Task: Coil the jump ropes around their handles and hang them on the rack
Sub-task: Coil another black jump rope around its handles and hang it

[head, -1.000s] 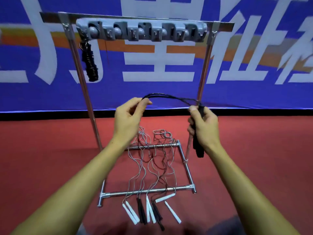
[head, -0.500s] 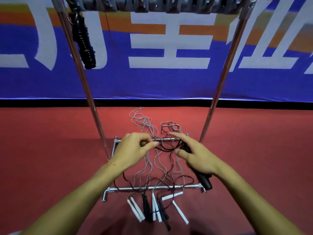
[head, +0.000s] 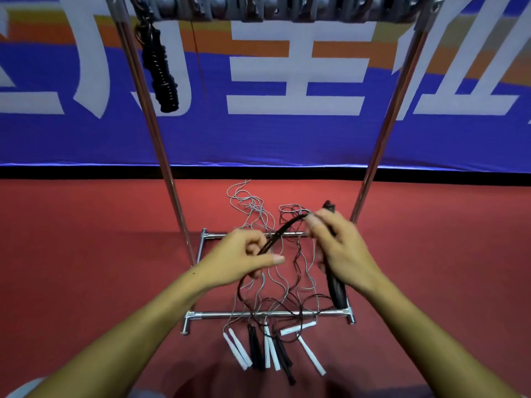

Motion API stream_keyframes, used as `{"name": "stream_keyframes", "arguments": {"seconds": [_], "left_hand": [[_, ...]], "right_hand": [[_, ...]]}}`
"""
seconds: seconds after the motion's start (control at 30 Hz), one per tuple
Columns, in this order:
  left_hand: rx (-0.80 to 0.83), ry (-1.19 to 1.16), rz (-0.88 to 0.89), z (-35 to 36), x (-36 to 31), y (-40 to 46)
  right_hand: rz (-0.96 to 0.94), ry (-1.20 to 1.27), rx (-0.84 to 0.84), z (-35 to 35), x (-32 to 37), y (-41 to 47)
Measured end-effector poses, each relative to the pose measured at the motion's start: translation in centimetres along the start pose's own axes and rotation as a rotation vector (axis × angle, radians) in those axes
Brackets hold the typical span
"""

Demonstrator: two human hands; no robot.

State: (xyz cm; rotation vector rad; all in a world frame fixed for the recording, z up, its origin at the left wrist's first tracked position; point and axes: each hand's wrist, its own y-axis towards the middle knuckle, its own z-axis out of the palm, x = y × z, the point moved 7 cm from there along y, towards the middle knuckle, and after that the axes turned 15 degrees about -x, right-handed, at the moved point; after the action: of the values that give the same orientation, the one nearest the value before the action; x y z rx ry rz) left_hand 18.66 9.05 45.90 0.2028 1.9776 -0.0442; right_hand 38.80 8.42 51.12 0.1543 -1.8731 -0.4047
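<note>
Here, the black jump rope (head: 283, 229) sits between my two hands above the rack's base frame (head: 267, 313): its bundled strands arc from my left hand (head: 244, 261) up to my right hand (head: 340, 251), and loose loops trail down over the lower bar. My left-hand fingers are curled, thumb and forefinger pinching the bundled cord. My right-hand fingers wrap around the black handles (head: 334, 285), which run slantwise from above the knuckles down to the near bar of the frame; I cannot tell whether their lower end touches that bar. Beneath my hands, grey and dark ropes (head: 253, 209) lie tangled across the frame on the red floor (head: 86, 254), and their white handles (head: 235, 350) and more black handles (head: 255, 350) fan out on the floor just in front of the near bar. Two chrome uprights (head: 161, 156) rise from the frame to the hook rail (head: 273, 8) at the top edge. One coiled black rope (head: 162, 73) hangs from the rail's left end, beside the left upright. Behind stands a blue banner (head: 287, 139) with large white characters.
</note>
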Motion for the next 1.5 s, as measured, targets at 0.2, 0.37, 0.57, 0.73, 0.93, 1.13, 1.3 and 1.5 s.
{"name": "stream_keyframes", "arguments": {"seconds": [0.2,0.37,0.57,0.73,0.93,1.13,1.3,1.5], "left_hand": [[0.236,0.093,-0.107,-0.2,3.4,-3.2],[-0.158,-0.017,-0.021,-5.4,2.2,-1.0],[-0.424,0.03,-0.076,-7.5,0.3,0.9],[-0.285,0.286,-0.037,-5.4,-1.0,2.0],[0.042,0.249,0.119,-0.3,-3.6,1.8],[0.054,0.022,0.009,-1.0,-3.3,1.2],[0.239,0.151,-0.04,-0.5,1.5,-0.5],[0.207,0.287,-0.106,-2.0,5.1,-1.2]], "right_hand": [[0.266,0.403,-0.482,-8.8,-2.4,3.0],[0.168,0.027,-0.362,-8.6,-5.2,3.4],[0.218,-0.356,0.107,-3.7,-6.2,1.9],[0.299,-0.162,0.44,-0.9,-3.7,0.0],[-0.044,-0.296,0.414,4.2,-2.9,-1.4],[-0.157,-0.188,0.191,3.5,-0.5,-0.5],[0.17,0.305,-0.172,-1.2,-0.9,1.3],[0.31,0.518,-0.492,-5.2,-3.4,2.1]]}}
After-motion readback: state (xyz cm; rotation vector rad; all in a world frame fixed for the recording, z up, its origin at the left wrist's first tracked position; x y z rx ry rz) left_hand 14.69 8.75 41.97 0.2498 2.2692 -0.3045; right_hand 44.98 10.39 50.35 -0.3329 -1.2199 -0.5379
